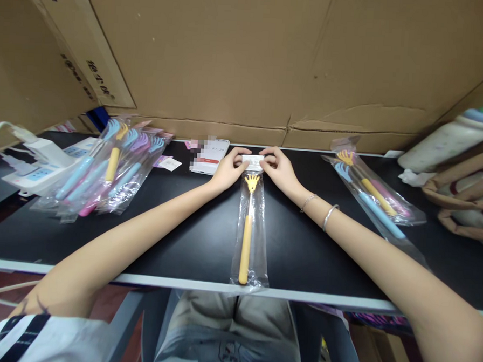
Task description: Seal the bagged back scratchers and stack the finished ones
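Note:
A yellow back scratcher (246,246) with a hand-shaped head lies lengthwise in front of me in a clear plastic bag (258,265). Its head points away from me, and the bag's lower end reaches the table's front edge. At the bag's far end is a small white card (253,161). My left hand (229,169) pinches the card's left end, fingers curled. On the opposite end, my right hand (281,172) grips the card the same way. Whether the card is attached to the bag, I cannot tell.
Several bagged back scratchers (119,164) are piled at left beside a white power strip (43,168). More bagged scratchers (372,190) lie at right. A phone (211,156) rests behind my left hand. A bottle (442,140) leans at far right; a cardboard wall (232,56) stands behind.

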`<action>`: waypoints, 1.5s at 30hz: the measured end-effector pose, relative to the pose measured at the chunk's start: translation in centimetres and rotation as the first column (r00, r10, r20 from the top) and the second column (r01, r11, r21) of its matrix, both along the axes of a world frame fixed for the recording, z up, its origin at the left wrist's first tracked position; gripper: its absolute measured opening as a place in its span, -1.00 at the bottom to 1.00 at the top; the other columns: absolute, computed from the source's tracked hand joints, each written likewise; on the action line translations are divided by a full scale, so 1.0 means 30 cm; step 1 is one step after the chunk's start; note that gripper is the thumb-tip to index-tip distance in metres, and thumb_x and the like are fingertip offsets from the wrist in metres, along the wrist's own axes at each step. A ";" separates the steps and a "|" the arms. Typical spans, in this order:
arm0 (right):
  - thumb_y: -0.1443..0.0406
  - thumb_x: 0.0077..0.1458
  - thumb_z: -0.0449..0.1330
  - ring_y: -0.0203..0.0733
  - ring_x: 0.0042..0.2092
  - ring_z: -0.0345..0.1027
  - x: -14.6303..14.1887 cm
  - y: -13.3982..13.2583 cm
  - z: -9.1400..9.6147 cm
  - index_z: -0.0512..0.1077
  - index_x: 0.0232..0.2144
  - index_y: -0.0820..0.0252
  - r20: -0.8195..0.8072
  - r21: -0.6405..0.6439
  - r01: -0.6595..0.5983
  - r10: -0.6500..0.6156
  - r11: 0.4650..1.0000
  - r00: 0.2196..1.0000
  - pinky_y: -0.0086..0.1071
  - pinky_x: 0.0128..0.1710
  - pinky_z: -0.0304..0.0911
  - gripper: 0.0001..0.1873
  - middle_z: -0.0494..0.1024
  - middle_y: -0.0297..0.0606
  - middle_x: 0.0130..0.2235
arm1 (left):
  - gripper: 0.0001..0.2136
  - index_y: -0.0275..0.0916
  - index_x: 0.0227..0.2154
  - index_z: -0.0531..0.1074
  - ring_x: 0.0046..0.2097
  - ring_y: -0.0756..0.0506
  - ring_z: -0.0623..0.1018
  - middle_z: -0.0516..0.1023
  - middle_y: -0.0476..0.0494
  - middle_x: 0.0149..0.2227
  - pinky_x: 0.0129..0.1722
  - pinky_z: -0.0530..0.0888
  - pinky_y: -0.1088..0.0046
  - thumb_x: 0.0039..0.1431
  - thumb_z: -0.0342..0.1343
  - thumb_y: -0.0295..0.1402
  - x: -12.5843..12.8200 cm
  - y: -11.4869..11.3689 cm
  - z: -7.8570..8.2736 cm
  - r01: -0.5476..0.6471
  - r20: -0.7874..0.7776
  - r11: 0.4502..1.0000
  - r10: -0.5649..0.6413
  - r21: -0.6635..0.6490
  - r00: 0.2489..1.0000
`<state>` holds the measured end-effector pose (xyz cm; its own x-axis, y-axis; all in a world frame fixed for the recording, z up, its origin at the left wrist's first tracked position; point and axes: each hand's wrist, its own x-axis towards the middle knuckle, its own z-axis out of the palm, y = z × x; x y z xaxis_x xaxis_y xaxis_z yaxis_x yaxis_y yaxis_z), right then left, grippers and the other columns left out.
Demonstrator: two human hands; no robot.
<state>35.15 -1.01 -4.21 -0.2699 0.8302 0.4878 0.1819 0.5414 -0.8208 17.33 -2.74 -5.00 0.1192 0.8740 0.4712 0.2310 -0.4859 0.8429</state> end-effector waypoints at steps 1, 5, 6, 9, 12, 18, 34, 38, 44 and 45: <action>0.26 -0.02 0.18 -0.26 -0.38 0.38 0.001 0.000 0.000 0.30 -0.28 0.12 0.009 0.005 0.006 -0.006 1.000 1.000 -0.32 -0.26 0.32 -0.79 0.45 -0.42 -0.46 | -0.81 -0.24 -0.16 0.36 -0.25 -0.01 0.51 0.53 -0.09 -0.20 -0.17 0.45 0.46 0.15 0.07 -0.46 0.000 0.000 0.001 -0.001 -0.008 1.000 0.001 0.005 1.000; 0.25 -0.02 0.18 -0.25 -0.39 0.36 0.004 0.004 -0.002 0.29 -0.27 0.10 0.024 0.002 0.032 -0.032 0.999 0.999 -0.33 -0.32 0.33 -0.78 0.42 -0.42 -0.48 | -0.82 -0.24 -0.21 0.38 -0.30 0.01 0.46 0.52 -0.11 -0.13 -0.17 0.44 0.44 0.10 0.10 -0.48 -0.004 -0.002 0.009 -0.060 -0.072 0.997 0.063 0.049 0.995; 0.26 -0.03 0.18 -0.25 -0.40 0.35 0.005 0.004 -0.001 0.28 -0.27 0.10 0.021 -0.001 0.040 -0.040 0.999 0.999 -0.33 -0.34 0.33 -0.78 0.42 -0.43 -0.48 | -0.81 -0.23 -0.21 0.39 -0.31 0.01 0.44 0.51 -0.11 -0.13 -0.16 0.43 0.43 0.08 0.10 -0.50 -0.005 -0.004 0.012 -0.087 -0.094 0.993 0.093 0.074 0.991; 0.29 -0.04 0.17 -0.26 -0.41 0.35 0.006 0.002 0.001 0.27 -0.28 0.09 0.006 -0.012 0.054 -0.054 0.998 0.999 -0.35 -0.38 0.34 -0.78 0.40 -0.44 -0.49 | -0.79 -0.22 -0.24 0.41 -0.25 -0.04 0.42 0.50 -0.12 -0.15 -0.12 0.41 0.39 0.05 0.09 -0.56 -0.006 -0.013 0.019 -0.151 -0.157 0.973 0.179 0.175 0.971; 0.30 -0.04 0.17 -0.26 -0.42 0.34 0.004 0.002 0.002 0.27 -0.29 0.10 -0.018 -0.040 0.047 -0.048 0.998 0.999 -0.36 -0.42 0.35 -0.79 0.39 -0.43 -0.49 | -0.81 -0.22 -0.27 0.43 -0.16 -0.09 0.41 0.48 -0.15 -0.18 -0.08 0.40 0.36 0.06 0.06 -0.57 -0.003 -0.020 0.022 -0.154 -0.199 0.961 0.201 0.228 0.959; 0.28 -0.04 0.19 -0.22 -0.39 0.39 0.009 0.016 -0.005 0.28 -0.27 0.10 -0.059 -0.119 0.035 -0.042 0.992 0.997 -0.35 -0.46 0.38 -0.77 0.39 -0.39 -0.45 | -0.81 -0.23 -0.23 0.49 -0.08 -0.12 0.41 0.43 -0.18 -0.15 0.04 0.37 0.26 0.09 0.08 -0.52 -0.001 -0.011 0.006 -0.147 -0.264 0.978 0.181 0.145 0.947; 0.17 0.13 0.13 -0.21 -0.21 0.38 0.013 -0.007 0.023 0.45 -0.08 0.11 0.034 0.040 0.006 -0.008 0.999 0.999 -0.25 -0.13 0.36 -0.69 0.50 -0.26 -0.26 | -0.49 -0.24 -0.42 0.49 -0.25 -0.14 0.52 0.58 -0.11 -0.38 -0.11 0.43 0.34 0.33 -0.21 0.00 -0.004 -0.010 0.020 0.061 -0.200 0.995 -0.076 -0.083 0.977; 0.27 0.10 0.15 -0.19 -0.20 0.33 0.017 0.004 0.017 0.50 -0.06 0.09 0.142 0.104 0.023 -0.038 0.994 0.989 -0.23 -0.15 0.34 -0.67 0.45 -0.21 -0.19 | -0.47 -0.27 -0.34 0.53 -0.12 -0.19 0.55 0.63 -0.14 -0.27 0.00 0.41 0.32 0.29 -0.18 0.06 -0.005 -0.003 0.018 0.126 -0.144 0.981 -0.148 -0.150 0.978; 0.26 0.07 0.20 -0.14 -0.15 0.34 0.019 0.024 -0.001 0.51 -0.06 0.10 0.183 0.146 0.031 -0.058 0.989 0.981 -0.20 -0.11 0.33 -0.65 0.45 -0.17 -0.15 | -0.74 -0.26 -0.23 0.56 -0.03 -0.22 0.54 0.63 -0.11 -0.13 0.08 0.39 0.26 0.20 0.06 -0.23 -0.001 -0.003 0.022 0.152 -0.194 0.982 -0.172 -0.114 0.966; 0.25 0.06 0.21 -0.13 -0.15 0.35 0.018 0.027 -0.004 0.51 -0.07 0.12 0.176 0.141 0.037 -0.062 0.989 0.982 -0.20 -0.10 0.33 -0.66 0.47 -0.17 -0.14 | -0.77 -0.26 -0.22 0.56 -0.02 -0.21 0.54 0.63 -0.11 -0.11 0.08 0.39 0.27 0.18 0.07 -0.28 -0.001 -0.001 0.022 0.150 -0.186 0.983 -0.168 -0.106 0.968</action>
